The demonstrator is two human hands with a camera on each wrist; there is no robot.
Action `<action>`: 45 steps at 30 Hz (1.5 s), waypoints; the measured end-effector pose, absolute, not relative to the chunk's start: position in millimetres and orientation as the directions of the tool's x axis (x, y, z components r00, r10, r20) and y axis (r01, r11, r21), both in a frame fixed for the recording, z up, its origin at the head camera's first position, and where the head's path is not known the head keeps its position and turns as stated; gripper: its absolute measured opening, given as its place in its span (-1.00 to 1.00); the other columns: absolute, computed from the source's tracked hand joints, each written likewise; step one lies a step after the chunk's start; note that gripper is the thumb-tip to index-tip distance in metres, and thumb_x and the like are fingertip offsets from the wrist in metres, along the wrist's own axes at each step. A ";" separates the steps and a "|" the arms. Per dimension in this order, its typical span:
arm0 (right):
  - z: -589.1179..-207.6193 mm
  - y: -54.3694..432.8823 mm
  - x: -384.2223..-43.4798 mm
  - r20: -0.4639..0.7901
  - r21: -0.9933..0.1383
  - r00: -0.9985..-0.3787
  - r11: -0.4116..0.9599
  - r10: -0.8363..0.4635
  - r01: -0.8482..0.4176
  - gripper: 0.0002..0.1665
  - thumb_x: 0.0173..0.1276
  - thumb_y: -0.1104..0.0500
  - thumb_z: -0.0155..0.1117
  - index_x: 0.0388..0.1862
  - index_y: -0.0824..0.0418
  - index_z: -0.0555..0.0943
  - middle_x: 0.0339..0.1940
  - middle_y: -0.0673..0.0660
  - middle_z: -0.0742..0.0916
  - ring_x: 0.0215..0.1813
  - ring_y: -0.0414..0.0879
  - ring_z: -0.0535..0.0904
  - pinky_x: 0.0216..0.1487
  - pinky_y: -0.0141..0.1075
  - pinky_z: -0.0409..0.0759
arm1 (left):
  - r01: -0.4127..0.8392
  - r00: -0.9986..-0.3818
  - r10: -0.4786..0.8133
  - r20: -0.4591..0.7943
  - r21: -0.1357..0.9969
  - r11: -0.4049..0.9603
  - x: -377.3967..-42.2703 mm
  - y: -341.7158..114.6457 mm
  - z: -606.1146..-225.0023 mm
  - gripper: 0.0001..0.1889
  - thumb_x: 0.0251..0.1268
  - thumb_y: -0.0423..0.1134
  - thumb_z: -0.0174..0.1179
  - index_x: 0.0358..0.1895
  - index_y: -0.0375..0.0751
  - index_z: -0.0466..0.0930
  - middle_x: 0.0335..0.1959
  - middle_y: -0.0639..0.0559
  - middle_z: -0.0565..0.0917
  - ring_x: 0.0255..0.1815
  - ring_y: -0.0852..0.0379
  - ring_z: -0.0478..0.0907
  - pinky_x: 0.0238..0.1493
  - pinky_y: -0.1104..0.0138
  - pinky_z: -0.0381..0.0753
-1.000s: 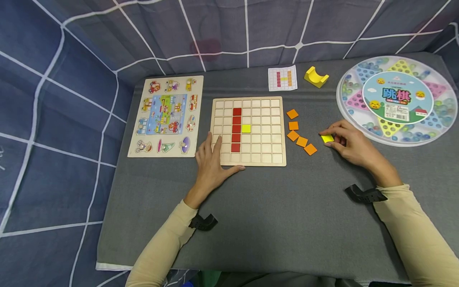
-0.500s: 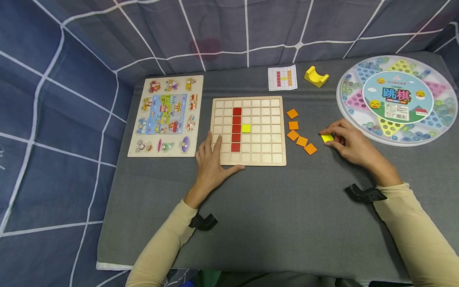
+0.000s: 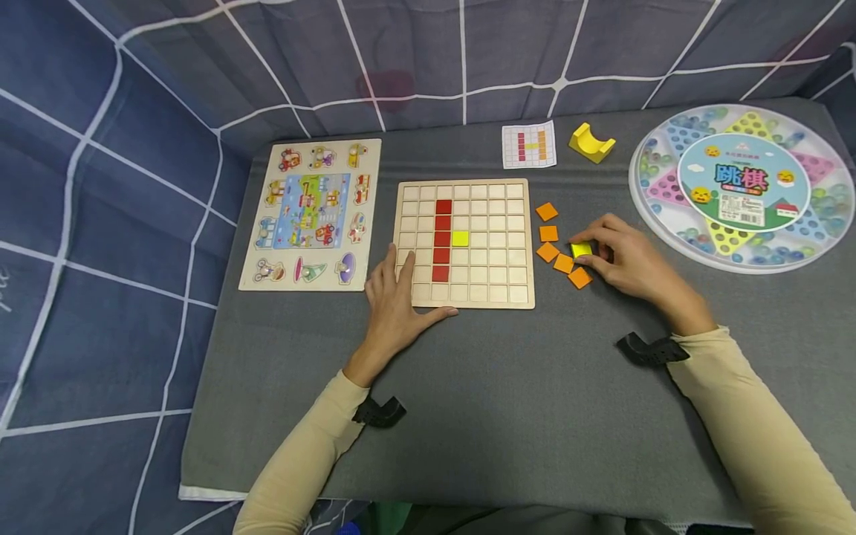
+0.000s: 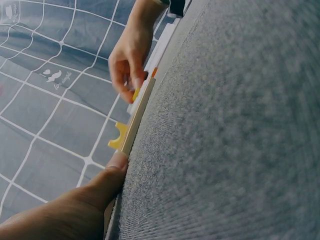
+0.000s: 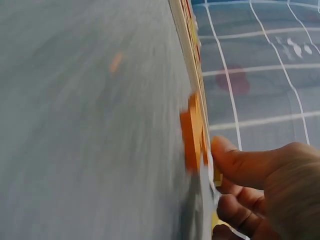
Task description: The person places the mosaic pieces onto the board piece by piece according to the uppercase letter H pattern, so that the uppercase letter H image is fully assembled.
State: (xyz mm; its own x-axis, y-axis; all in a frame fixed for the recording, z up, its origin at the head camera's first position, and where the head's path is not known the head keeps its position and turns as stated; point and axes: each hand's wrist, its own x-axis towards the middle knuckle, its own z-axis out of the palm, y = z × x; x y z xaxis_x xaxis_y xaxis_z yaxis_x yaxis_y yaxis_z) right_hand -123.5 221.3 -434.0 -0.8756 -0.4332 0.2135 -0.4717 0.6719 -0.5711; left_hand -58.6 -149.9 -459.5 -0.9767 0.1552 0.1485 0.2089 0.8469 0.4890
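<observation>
With my right fingers (image 3: 597, 233) pinching the yellow tile (image 3: 581, 251), I'd best clear the orange tiles (image 3: 548, 233) — my left fingers (image 3: 405, 272), loosely spread, should steady the board (image 3: 498, 256).

Wooden grid board (image 3: 498, 275): five red tiles (image 3: 443, 239), one yellow tile (image 3: 460, 238) inset; left hand (image 3: 393, 306) rests at its near-left corner; right hand (image 3: 620, 254) pinches second yellow tile (image 3: 580, 250) beside five orange tiles (image 3: 548, 233); printed card (image 3: 528, 146); yellow block (image 3: 590, 146)

Pale wooden board (image 3: 478, 256), gridded from here | red square tiles (image 3: 442, 239) | yellow square tiles (image 3: 580, 250) | orange square tiles (image 3: 548, 233) | grey cloth-covered table (image 3: 508, 401) | blue fabric curtain (image 3: 414, 52), white-checked
</observation>
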 end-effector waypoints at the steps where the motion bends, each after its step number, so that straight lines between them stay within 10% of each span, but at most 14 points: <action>1: -433.1 215.1 -125.7 0.213 -0.572 -0.874 0.669 -0.437 -0.474 -0.67 0.16 0.35 0.46 -0.06 0.25 0.71 -0.25 0.09 0.55 -0.38 -0.20 0.33 -0.37 -0.46 0.23 | 0.210 -0.976 0.156 0.149 0.491 0.845 -58.7 -149.8 -459.6 0.25 -0.27 0.30 0.53 0.50 -0.29 0.14 0.55 -0.37 -0.04 0.46 -0.32 -0.01 0.30 -0.19 -0.04; 18: -420.5 105.7 -157.9 0.145 -0.638 -0.859 0.616 -0.492 -0.461 -0.64 0.20 0.19 0.48 -0.02 0.24 0.69 -0.13 0.16 0.63 -0.23 -0.01 0.49 -0.17 -0.15 0.41 | 0.188 -0.982 0.152 0.112 0.478 0.858 -58.7 -145.4 -460.2 0.24 -0.23 0.34 0.49 0.52 -0.25 0.12 0.57 -0.32 -0.04 0.47 -0.30 0.00 0.33 -0.19 -0.02; 45: -430.3 83.2 -166.9 0.097 -0.617 -0.874 0.660 -0.476 -0.428 -0.65 0.16 0.10 0.52 -0.09 0.19 0.72 -0.23 0.13 0.62 -0.29 0.00 0.51 -0.21 -0.17 0.41 | 0.194 -0.980 0.151 0.128 0.469 0.862 -59.0 -150.4 -457.6 0.24 -0.25 0.33 0.50 0.51 -0.26 0.14 0.56 -0.33 -0.04 0.47 -0.31 0.01 0.32 -0.18 0.00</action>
State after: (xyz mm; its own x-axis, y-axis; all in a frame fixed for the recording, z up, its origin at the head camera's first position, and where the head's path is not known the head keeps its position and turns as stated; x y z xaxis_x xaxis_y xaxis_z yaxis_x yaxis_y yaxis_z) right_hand -166.9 83.2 -430.3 -0.8738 -0.4765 0.0968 -0.4282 0.6600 -0.6172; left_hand -59.0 -150.4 -457.6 -0.9803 0.1507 0.1277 0.1936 0.8615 0.4693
